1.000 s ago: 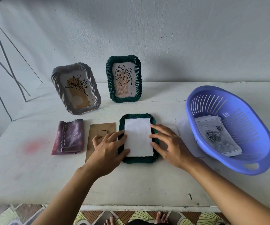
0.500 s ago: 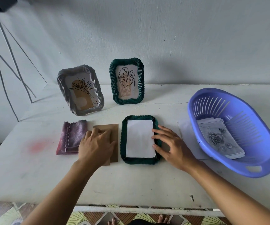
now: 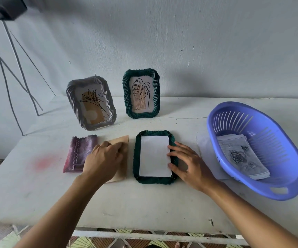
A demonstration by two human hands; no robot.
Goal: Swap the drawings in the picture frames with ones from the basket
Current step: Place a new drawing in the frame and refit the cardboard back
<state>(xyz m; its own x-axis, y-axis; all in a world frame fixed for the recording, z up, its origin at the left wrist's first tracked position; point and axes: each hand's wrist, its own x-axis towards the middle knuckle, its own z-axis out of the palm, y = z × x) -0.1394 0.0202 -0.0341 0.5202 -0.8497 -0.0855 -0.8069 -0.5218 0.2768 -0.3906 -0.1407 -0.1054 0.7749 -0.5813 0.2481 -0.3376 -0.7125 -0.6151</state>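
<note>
A dark green frame [image 3: 137, 158] lies face down in the middle of the table, with a white sheet [image 3: 154, 156] set in its back. My right hand [image 3: 189, 165] rests on the frame's right rim, its straight fingertips touching the sheet's edge. Left of the frame lies the brown backing board [image 3: 124, 158]. My left hand [image 3: 102, 160] covers it and curls its fingers round the far edge, which looks slightly raised. A blue basket [image 3: 234, 120] on the right holds a stack of pencil drawings [image 3: 241, 158], a rose sketch on top.
Two frames stand at the back: a grey one [image 3: 91, 102] with a flower drawing and a green one [image 3: 141, 93] with a leaf drawing. A folded purple cloth [image 3: 78, 151] lies beside the board. A loose paper [image 3: 205, 149] sits partly under the basket. Tripod legs [image 3: 10, 72] stand at the left.
My left hand left the frame's left rim, moved onto the backing board, and now curls over its far edge. My right hand stays on the frame's right rim.
</note>
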